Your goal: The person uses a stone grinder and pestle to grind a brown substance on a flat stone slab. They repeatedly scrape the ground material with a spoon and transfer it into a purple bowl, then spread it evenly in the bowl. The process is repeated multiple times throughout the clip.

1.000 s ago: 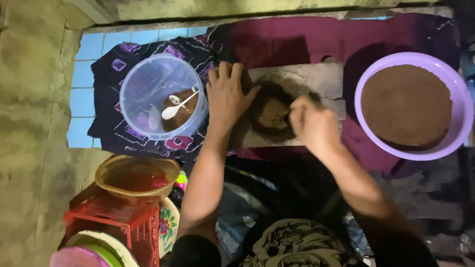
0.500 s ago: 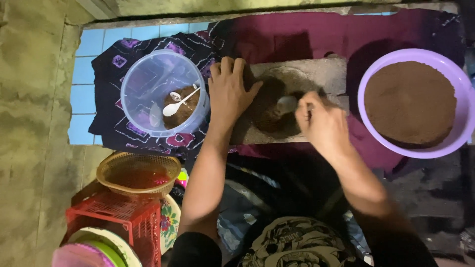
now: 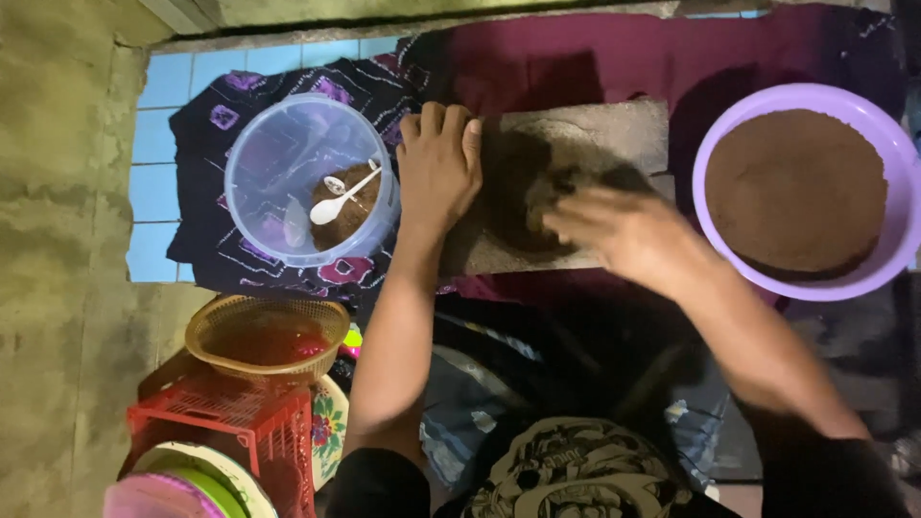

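The left hand [image 3: 439, 168] lies flat, fingers together and unclenched, pressing on the left part of a grey stone slab [image 3: 614, 125] that sits on a maroon cloth [image 3: 576, 53]. It grasps nothing; it only steadies the slab. The right hand [image 3: 624, 230] is blurred over the dark brown paste [image 3: 523, 201] spread on the middle of the slab. Its fingers look loosely spread on the paste, but I cannot tell whether they hold anything.

To the left of the slab stands 1 clear plastic tub [image 3: 312, 177] on a dark patterned cloth [image 3: 216, 240], with a little brown paste and a white spoon [image 3: 343, 200] inside. To the right stands 1 purple basin [image 3: 887, 259] filled nearly level with brown mass [image 3: 796, 187].

The risks, as I judge them:

- The paste lies close to the near edge of the slab, so a hard sweep toward the body could push it off onto the cloth and the clothing below.
- The slab rests on soft cloth, and uneven pressure from the left hand could let it slide or tilt.
- The tub is just beside the left wrist, and a sideways jolt could tip it or flick the spoon out.
- The basin is full, so a knock from the right forearm could spill over its rim.

Nearer on the left, a woven basket [image 3: 267, 336] sits on a red crate [image 3: 230, 422], well apart from the hands.
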